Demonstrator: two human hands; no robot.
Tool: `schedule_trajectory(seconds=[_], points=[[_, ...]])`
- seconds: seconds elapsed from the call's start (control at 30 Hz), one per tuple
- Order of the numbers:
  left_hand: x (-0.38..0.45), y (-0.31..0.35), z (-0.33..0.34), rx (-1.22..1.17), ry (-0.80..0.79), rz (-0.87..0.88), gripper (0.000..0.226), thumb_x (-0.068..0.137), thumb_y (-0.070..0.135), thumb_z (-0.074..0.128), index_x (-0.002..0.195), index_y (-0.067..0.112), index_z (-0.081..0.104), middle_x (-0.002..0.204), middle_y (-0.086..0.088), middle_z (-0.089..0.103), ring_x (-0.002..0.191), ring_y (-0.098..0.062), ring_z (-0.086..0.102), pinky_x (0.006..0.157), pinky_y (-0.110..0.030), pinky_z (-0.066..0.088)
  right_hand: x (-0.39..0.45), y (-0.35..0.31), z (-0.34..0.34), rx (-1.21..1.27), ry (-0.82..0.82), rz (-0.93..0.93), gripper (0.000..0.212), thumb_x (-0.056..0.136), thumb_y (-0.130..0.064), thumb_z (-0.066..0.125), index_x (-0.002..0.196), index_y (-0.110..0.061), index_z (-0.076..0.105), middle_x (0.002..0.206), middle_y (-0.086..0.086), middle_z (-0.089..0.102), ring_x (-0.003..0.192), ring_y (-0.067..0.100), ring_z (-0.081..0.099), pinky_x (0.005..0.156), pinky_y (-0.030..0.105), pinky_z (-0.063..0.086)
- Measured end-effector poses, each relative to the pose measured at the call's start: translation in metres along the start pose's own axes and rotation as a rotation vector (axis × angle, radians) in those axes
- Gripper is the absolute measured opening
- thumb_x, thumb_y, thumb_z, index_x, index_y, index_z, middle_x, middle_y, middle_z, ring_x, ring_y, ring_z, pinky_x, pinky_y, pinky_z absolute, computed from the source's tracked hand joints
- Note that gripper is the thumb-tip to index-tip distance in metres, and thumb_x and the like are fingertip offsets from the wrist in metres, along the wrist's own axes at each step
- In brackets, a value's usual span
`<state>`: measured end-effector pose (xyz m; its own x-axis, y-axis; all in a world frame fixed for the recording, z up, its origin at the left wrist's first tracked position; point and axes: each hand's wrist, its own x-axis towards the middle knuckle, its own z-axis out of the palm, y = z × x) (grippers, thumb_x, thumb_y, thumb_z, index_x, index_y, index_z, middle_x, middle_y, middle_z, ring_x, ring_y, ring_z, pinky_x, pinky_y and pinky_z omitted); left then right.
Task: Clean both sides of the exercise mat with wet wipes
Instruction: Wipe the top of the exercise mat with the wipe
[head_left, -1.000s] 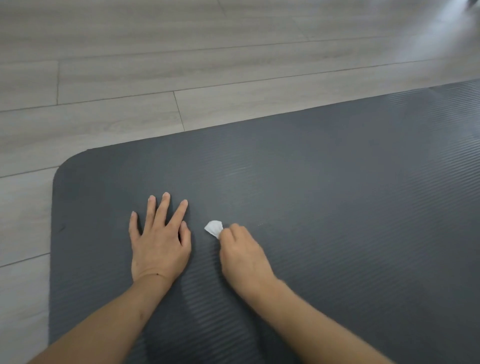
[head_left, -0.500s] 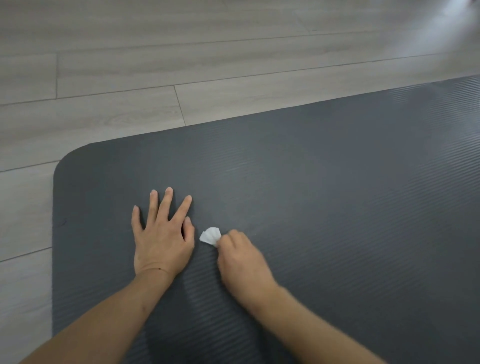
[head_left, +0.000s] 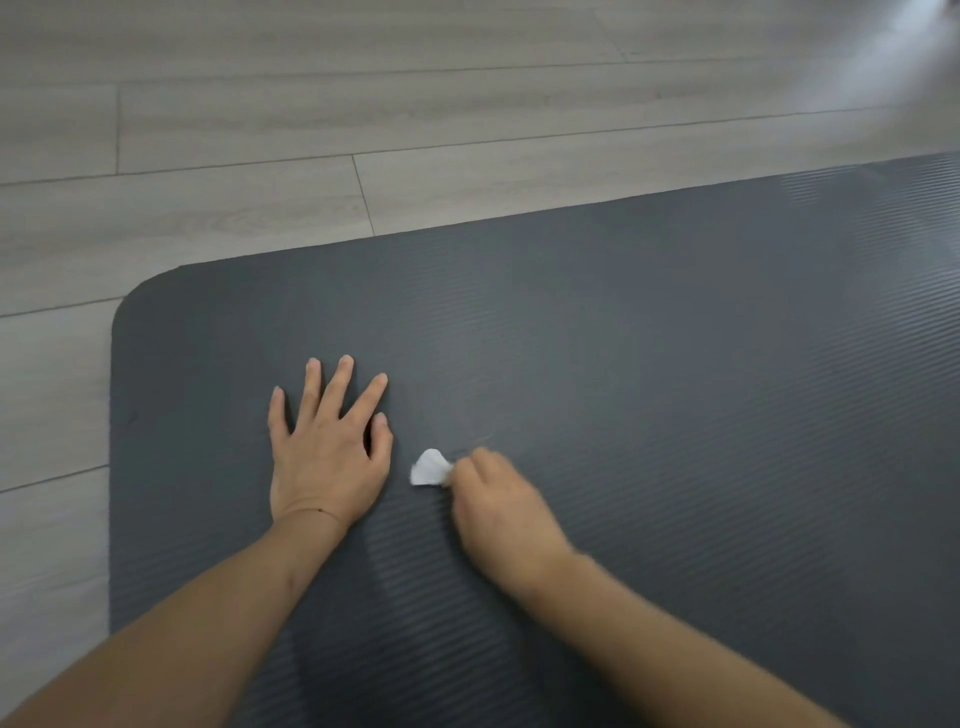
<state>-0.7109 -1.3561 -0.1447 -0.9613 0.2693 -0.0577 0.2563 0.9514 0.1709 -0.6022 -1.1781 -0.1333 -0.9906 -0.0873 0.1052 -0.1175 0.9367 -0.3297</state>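
Flat on the floor (head_left: 218, 218), the exercise mat (head_left: 649, 364); left hand (head_left: 327, 457) spread open, pressing to pin it; right hand (head_left: 498, 509) curled around a bunched wet wipe (head_left: 428, 467), for scrubbing.

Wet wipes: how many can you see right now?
1. The wet wipe is bunched in the right hand on the mat, beside the flat left hand. Others may be off-frame.
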Motion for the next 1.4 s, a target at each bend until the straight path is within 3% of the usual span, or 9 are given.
schedule_trajectory(seconds=[0.17, 0.27, 0.43, 0.53, 0.8, 0.93, 1.07, 1.27, 1.4], points=[[-0.001, 0.002, 0.0, -0.022, 0.035, 0.004, 0.052, 0.106, 0.046, 0.031, 0.156, 0.04, 0.04, 0.171, 0.003, 0.022, 0.16, -0.023, 0.004, 0.128, -0.055, 0.001, 0.004, 0.147, -0.064, -0.2, 0.153, 0.518, 0.009, 0.091, -0.002, 0.05, 0.082, -0.003, 0.052, 0.086, 0.021, 0.055, 0.078, 0.042, 0.056, 0.068, 0.045, 0.041], [-0.001, 0.001, 0.001, -0.047, 0.049, 0.007, 0.05, 0.106, 0.045, 0.034, 0.155, 0.039, 0.043, 0.17, 0.002, 0.025, 0.16, -0.023, 0.008, 0.128, -0.054, 0.002, 0.008, 0.133, -0.063, -0.127, 0.261, 0.784, 0.01, 0.094, -0.005, 0.05, 0.093, 0.003, 0.055, 0.099, 0.025, 0.058, 0.09, 0.045, 0.056, 0.077, 0.047, 0.043], [-0.001, 0.001, 0.006, -0.069, 0.194, 0.055, 0.047, 0.1, 0.042, 0.039, 0.14, 0.034, 0.062, 0.154, -0.006, 0.049, 0.15, -0.026, 0.035, 0.123, -0.054, 0.02, 0.015, -0.015, 0.007, 0.008, 0.181, 0.263, 0.019, 0.072, 0.001, 0.07, 0.083, -0.007, 0.056, 0.081, 0.014, 0.058, 0.07, 0.033, 0.058, 0.058, 0.037, 0.05], [-0.005, 0.0, 0.003, -0.065, 0.266, 0.101, 0.046, 0.096, 0.041, 0.04, 0.128, 0.029, 0.071, 0.131, -0.005, 0.06, 0.127, -0.03, 0.051, 0.106, -0.05, 0.037, 0.012, 0.002, -0.003, -0.019, 0.041, -0.014, 0.016, 0.078, 0.0, 0.065, 0.085, -0.008, 0.054, 0.085, 0.013, 0.056, 0.077, 0.033, 0.059, 0.062, 0.041, 0.053], [-0.032, 0.012, -0.029, 0.048, -0.16, 0.036, 0.058, 0.105, 0.062, 0.032, 0.16, 0.043, 0.031, 0.171, 0.002, 0.021, 0.158, -0.022, 0.014, 0.126, -0.051, 0.014, -0.001, 0.161, -0.081, -0.049, 0.213, 0.763, 0.016, 0.094, -0.005, 0.045, 0.104, 0.003, 0.053, 0.113, 0.025, 0.056, 0.1, 0.045, 0.056, 0.083, 0.046, 0.044], [-0.057, 0.025, -0.05, 0.022, -0.535, -0.055, 0.12, 0.073, 0.092, 0.056, 0.163, 0.042, -0.006, 0.171, 0.007, -0.022, 0.159, -0.021, -0.015, 0.125, -0.059, 0.011, 0.035, 0.039, -0.023, 0.07, 0.137, 0.49, 0.02, 0.088, 0.0, 0.051, 0.106, 0.002, 0.058, 0.108, 0.023, 0.059, 0.098, 0.043, 0.058, 0.085, 0.046, 0.046], [-0.059, 0.037, -0.044, 0.018, -0.543, -0.109, 0.14, 0.065, 0.081, 0.075, 0.162, 0.04, -0.016, 0.167, 0.005, -0.034, 0.156, -0.023, -0.026, 0.122, -0.07, 0.011, 0.045, 0.017, -0.026, -0.037, -0.157, -0.012, 0.019, 0.094, -0.002, 0.045, 0.111, -0.003, 0.054, 0.113, 0.017, 0.055, 0.106, 0.035, 0.053, 0.087, 0.044, 0.046], [-0.059, 0.037, -0.038, 0.027, -0.532, -0.097, 0.139, 0.066, 0.079, 0.076, 0.162, 0.04, -0.016, 0.166, 0.004, -0.036, 0.155, -0.025, -0.029, 0.12, -0.074, 0.009, 0.033, 0.191, -0.092, -0.112, 0.122, 0.71, 0.015, 0.093, -0.002, 0.045, 0.105, 0.002, 0.054, 0.114, 0.024, 0.056, 0.103, 0.044, 0.057, 0.084, 0.046, 0.046], [-0.06, 0.038, -0.041, 0.027, -0.544, -0.103, 0.137, 0.068, 0.079, 0.075, 0.161, 0.04, -0.017, 0.166, 0.005, -0.036, 0.155, -0.024, -0.03, 0.12, -0.073, 0.008, 0.06, 0.093, -0.041, 0.043, 0.156, 0.687, 0.029, 0.096, -0.008, 0.046, 0.12, -0.004, 0.06, 0.12, 0.017, 0.062, 0.111, 0.037, 0.06, 0.094, 0.041, 0.046]])
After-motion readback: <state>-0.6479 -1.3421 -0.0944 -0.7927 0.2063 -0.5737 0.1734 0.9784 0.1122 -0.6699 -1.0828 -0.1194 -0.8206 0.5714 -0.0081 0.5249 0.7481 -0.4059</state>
